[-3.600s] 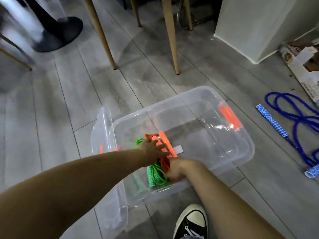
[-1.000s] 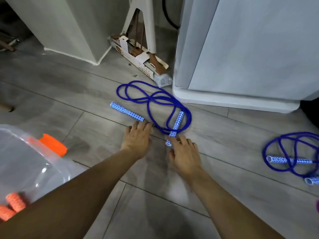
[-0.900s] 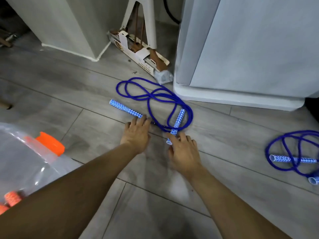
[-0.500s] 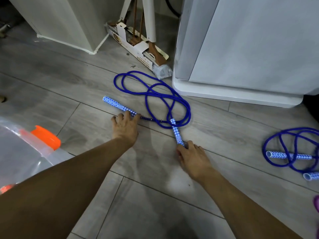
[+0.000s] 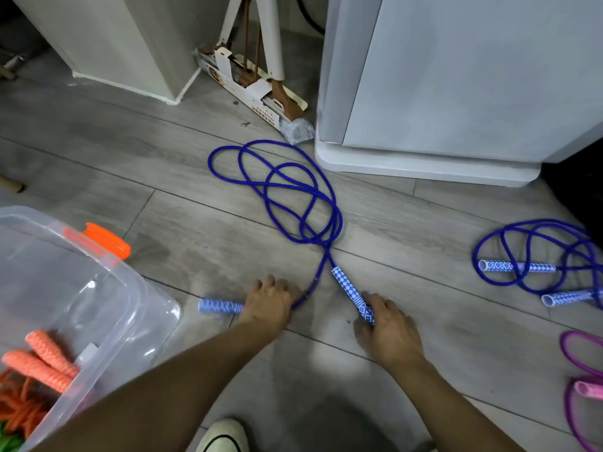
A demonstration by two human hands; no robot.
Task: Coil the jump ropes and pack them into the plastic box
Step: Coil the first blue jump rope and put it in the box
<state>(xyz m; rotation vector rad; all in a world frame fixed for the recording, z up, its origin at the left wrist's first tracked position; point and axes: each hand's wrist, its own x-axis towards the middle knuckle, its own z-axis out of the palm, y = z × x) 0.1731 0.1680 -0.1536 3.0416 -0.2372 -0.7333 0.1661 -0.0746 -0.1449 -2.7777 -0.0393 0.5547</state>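
A blue jump rope [image 5: 287, 194] lies in loose loops on the grey floor ahead of me. My left hand [image 5: 269, 305] grips one patterned blue handle [image 5: 220, 306], which sticks out to the left of the hand. My right hand [image 5: 388, 327] grips the lower end of the other blue handle [image 5: 350, 290]. The clear plastic box [image 5: 81, 288] with an orange latch stands at the left. Inside it lie an orange rope with orange handles [image 5: 42, 360] and a bit of green rope [image 5: 9, 442].
A second blue rope [image 5: 535, 259] lies coiled at the right, and a pink and purple rope [image 5: 584, 386] at the right edge. A white appliance [image 5: 456, 93], a cabinet [image 5: 124, 44] and a cardboard pack [image 5: 251, 93] stand behind. My shoe [image 5: 222, 435] is at the bottom.
Both hands have pulled the blue rope's handles toward me, and the loops have stretched out. I turned from the box to this rope earlier.
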